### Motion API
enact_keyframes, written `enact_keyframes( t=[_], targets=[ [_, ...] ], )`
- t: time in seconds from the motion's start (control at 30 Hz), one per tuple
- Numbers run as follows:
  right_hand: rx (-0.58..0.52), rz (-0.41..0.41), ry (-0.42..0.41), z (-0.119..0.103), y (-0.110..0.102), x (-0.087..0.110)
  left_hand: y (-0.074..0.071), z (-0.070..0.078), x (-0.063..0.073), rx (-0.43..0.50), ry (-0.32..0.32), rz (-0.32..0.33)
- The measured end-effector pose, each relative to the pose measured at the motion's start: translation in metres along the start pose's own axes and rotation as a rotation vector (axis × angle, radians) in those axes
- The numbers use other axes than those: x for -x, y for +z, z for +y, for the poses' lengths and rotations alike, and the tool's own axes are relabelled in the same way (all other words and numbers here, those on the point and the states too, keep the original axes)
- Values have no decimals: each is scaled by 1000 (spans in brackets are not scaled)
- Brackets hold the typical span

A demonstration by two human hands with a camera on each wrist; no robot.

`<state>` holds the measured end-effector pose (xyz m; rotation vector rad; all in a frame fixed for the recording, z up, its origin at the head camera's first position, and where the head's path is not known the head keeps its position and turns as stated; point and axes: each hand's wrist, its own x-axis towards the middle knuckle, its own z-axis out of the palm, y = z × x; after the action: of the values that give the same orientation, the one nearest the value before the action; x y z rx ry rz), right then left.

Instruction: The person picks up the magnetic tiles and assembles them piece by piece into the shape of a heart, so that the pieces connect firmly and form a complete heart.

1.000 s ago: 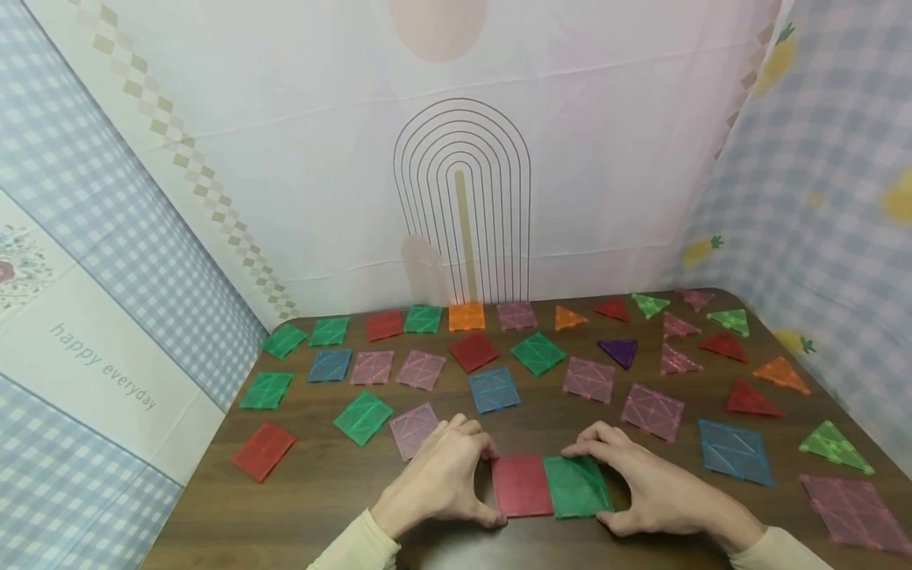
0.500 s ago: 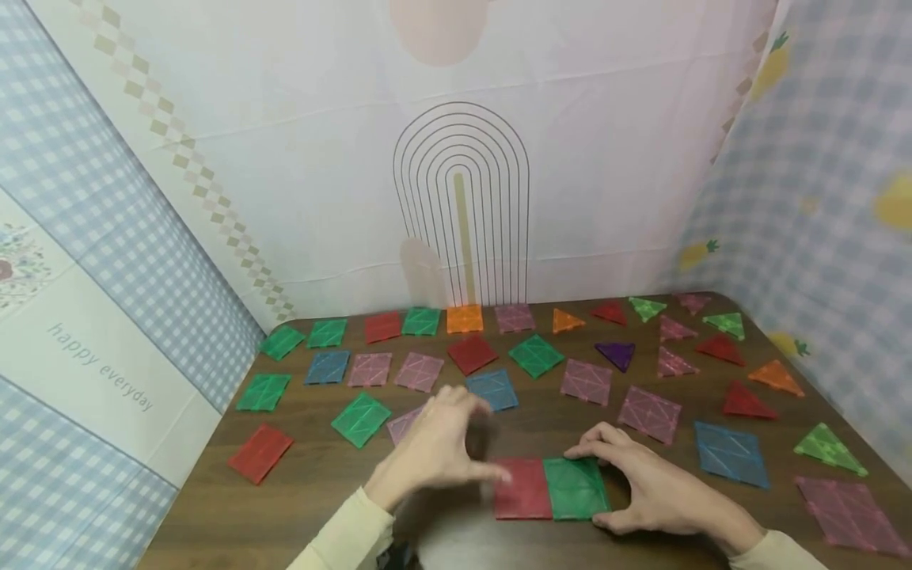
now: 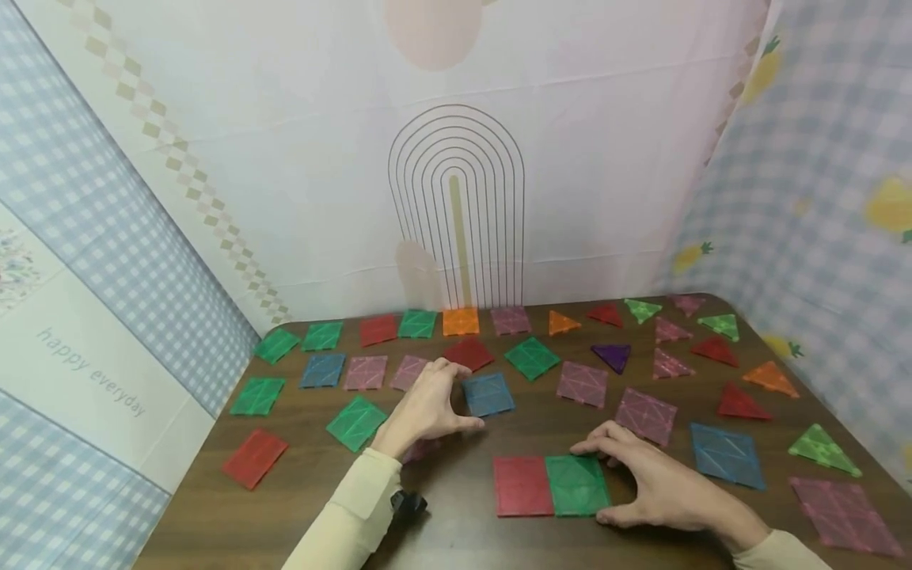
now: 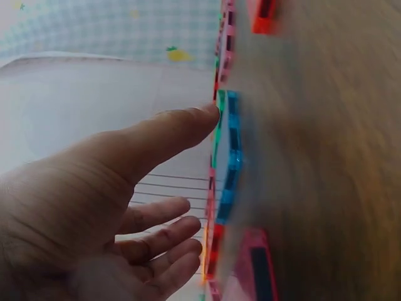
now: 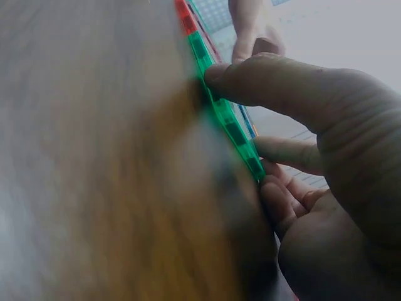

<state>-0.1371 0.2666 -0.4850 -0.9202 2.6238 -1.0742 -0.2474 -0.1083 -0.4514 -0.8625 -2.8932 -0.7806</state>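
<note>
A red square magnetic tile (image 3: 523, 486) and a green square magnetic tile (image 3: 578, 485) lie flat, edge to edge, near the table's front. My right hand (image 3: 648, 483) holds the green tile at its right side, thumb at the near corner and fingertips at the far one. In the right wrist view, thumb and index finger touch the edges of the green tile (image 5: 225, 119). My left hand (image 3: 427, 404) hovers beside a blue square tile (image 3: 488, 394), thumb and fingers spread, holding nothing. In the left wrist view its thumb points toward the blue tile (image 4: 230, 157).
Several square tiles, such as a red one (image 3: 255, 458) and a green one (image 3: 357, 422), lie spread on the brown table (image 3: 199, 514). Triangles, including a purple one (image 3: 611, 357), lie at the right. A white cloth (image 3: 321, 198) hangs behind the table.
My left hand has let go of the red tile and moved away and to the left, up to the blue tile. My right hand has stayed at the green tile.
</note>
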Motion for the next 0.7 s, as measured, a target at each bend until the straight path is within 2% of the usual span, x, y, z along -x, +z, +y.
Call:
enact_keyframes(
  t=[0.17, 0.23, 0.33, 0.4, 0.47, 0.6, 0.7],
  targets=[
    [-24, -11, -3, 3, -4, 1, 6, -12, -1, 47, 77, -29],
    [-22, -14, -5, 4, -5, 0, 18, -34, -6, 38, 158, 1],
    [-25, -13, -4, 5, -5, 0, 18, -36, -6, 41, 195, 32],
    [-28, -12, -6, 5, -5, 0, 17, -34, -6, 55, 185, 36],
    [-32, -13, -11, 5, -6, 0, 5, -13, 0, 88, 117, 9],
    [-34, -8, -18, 5, -6, 1, 5, -7, 1, 96, 37, -50],
    [-32, -2, -27, 5, -5, 1, 5, -3, 1, 100, 18, -100]
  ],
)
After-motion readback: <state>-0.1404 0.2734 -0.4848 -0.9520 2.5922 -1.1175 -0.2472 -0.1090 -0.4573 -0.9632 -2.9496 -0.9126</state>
